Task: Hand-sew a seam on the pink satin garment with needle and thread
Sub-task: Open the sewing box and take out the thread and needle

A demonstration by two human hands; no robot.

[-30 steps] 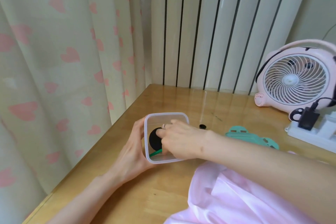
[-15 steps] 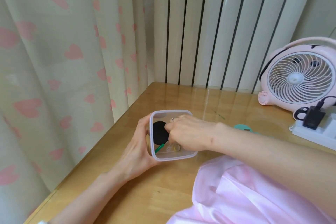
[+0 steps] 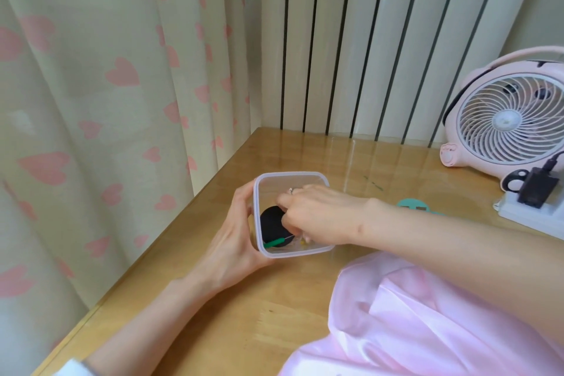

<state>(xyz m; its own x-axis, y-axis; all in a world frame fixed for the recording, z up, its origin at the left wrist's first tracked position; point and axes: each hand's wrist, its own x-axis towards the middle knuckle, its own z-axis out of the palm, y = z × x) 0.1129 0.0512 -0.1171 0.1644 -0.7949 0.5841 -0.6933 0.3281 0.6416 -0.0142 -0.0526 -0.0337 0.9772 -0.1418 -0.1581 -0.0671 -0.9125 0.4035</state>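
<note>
My left hand (image 3: 235, 238) grips the left wall of the clear box (image 3: 291, 175). My right hand (image 3: 317, 214) dips into it from the right, fingers curled down by a black round object (image 3: 270, 224) and a green stick (image 3: 276, 242), though I cannot tell if they pinch anything. The pink satin garment (image 3: 427, 314) lies bunched on the wooden table (image 3: 274, 314), near right of the box, with 1 pink fan (image 3: 512, 122) at far right.

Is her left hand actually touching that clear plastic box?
Touching. The head view shows the left hand curled round the clear box, with fingers and thumb pressed against its left side.
</note>
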